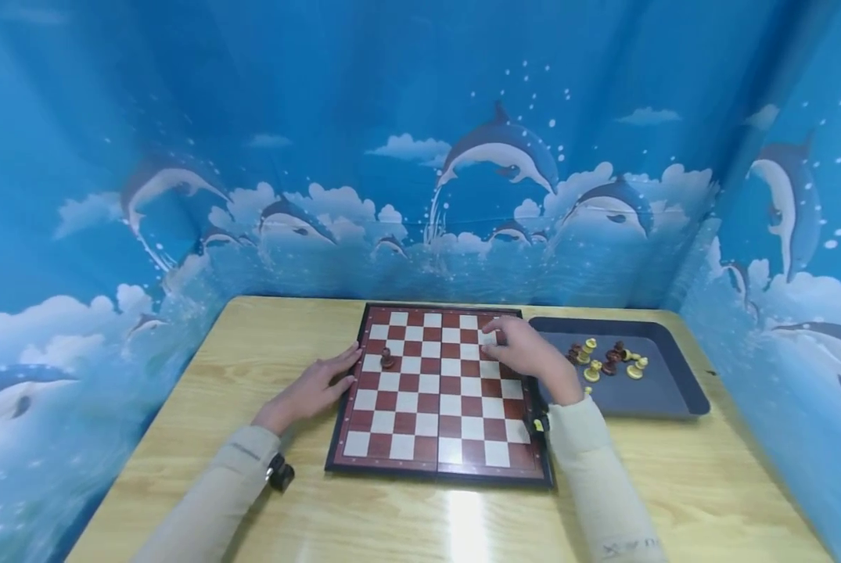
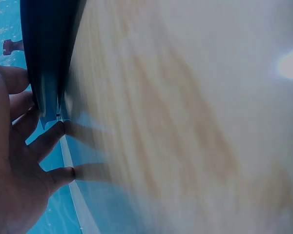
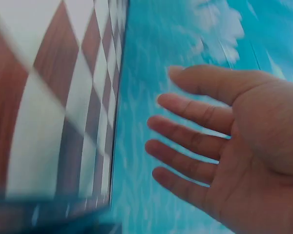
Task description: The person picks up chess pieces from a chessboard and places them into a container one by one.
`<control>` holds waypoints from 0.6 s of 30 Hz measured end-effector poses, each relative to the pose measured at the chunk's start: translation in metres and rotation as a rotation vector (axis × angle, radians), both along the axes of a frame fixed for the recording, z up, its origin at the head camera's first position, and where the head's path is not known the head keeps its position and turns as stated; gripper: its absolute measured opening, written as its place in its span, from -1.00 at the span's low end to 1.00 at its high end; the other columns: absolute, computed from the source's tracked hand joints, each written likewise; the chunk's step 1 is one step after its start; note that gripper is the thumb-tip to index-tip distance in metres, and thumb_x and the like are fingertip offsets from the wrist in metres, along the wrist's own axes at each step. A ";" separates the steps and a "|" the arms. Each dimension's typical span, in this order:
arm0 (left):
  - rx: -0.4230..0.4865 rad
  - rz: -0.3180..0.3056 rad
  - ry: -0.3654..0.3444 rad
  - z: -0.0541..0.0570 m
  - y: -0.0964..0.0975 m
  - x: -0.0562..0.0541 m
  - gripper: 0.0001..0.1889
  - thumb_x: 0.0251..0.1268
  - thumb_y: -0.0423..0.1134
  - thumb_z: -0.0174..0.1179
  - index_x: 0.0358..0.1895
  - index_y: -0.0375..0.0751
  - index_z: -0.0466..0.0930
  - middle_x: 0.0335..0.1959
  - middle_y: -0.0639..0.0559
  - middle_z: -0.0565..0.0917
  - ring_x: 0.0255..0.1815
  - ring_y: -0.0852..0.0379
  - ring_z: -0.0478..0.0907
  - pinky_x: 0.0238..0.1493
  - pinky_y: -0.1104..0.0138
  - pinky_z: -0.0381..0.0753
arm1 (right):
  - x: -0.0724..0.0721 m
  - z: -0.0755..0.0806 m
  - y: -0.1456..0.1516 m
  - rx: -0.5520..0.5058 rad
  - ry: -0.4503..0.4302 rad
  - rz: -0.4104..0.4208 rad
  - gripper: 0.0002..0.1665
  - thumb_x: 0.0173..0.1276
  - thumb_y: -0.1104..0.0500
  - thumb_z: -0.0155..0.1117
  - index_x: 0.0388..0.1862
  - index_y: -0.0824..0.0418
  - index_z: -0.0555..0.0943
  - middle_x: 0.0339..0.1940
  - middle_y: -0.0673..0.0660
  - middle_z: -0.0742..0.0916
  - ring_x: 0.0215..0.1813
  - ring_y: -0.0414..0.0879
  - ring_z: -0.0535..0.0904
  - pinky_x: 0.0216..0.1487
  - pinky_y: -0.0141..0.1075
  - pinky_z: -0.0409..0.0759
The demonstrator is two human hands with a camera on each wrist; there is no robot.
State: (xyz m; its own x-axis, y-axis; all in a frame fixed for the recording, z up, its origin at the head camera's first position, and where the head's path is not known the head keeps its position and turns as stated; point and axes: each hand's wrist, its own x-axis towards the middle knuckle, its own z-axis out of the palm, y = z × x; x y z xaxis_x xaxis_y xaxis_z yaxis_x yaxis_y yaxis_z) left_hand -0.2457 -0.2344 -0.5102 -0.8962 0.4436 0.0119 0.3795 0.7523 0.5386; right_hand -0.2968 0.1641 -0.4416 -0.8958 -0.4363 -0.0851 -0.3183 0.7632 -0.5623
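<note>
A red-and-white chessboard (image 1: 440,391) with a dark frame lies on the table. One dark brown rook (image 1: 387,359) stands upright on its left half, and the left wrist view catches the same rook (image 2: 12,47) past the board's rim. My left hand (image 1: 309,396) is at the board's left edge, its fingers spread and touching the frame there. Over the right side of the board is my right hand (image 1: 529,353). In the right wrist view its fingers (image 3: 185,134) are loosely extended, with nothing held between them or the thumb.
Right of the board sits a dark grey tray (image 1: 663,391) with several brown and cream chess pieces, some upright and some lying over. My right forearm crosses the gap between board and tray. A blue dolphin-print curtain (image 1: 364,94) surrounds the wooden table (image 1: 272,336).
</note>
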 end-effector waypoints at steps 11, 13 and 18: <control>0.004 -0.012 -0.006 -0.002 0.003 0.001 -0.40 0.62 -0.11 -0.02 0.59 -0.19 0.14 0.66 -0.09 0.06 0.59 -0.27 0.14 0.52 -0.36 0.00 | -0.019 0.002 -0.055 -0.130 -0.033 0.210 -0.63 0.53 0.17 0.23 0.23 0.26 0.64 0.22 0.21 0.68 0.32 0.17 0.55 0.31 0.11 0.58; 0.006 -0.011 -0.001 -0.003 0.002 0.000 -0.40 0.62 -0.11 -0.01 0.59 -0.19 0.13 0.66 -0.10 0.06 0.59 -0.27 0.14 0.52 -0.37 -0.01 | -0.022 0.002 -0.061 -0.167 -0.030 0.223 -0.66 0.53 0.17 0.23 0.21 0.24 0.65 0.21 0.18 0.68 0.35 0.18 0.53 0.35 0.14 0.54; 0.008 -0.005 0.004 -0.005 -0.001 -0.002 -0.40 0.62 -0.08 -0.02 0.60 -0.16 0.12 0.66 -0.09 0.06 0.59 -0.26 0.15 0.52 -0.37 -0.03 | -0.028 0.003 -0.076 -0.194 -0.041 0.252 -0.65 0.53 0.19 0.22 0.23 0.25 0.64 0.23 0.16 0.66 0.32 0.19 0.53 0.28 0.10 0.58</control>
State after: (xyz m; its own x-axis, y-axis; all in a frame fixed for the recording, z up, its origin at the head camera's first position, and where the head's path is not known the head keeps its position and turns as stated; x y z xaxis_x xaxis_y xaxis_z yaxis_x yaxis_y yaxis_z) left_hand -0.2472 -0.2357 -0.5151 -0.8939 0.4479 0.0190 0.3853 0.7461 0.5430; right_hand -0.3248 0.0881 -0.4389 -0.7549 -0.6557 -0.0121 -0.4582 0.5405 -0.7056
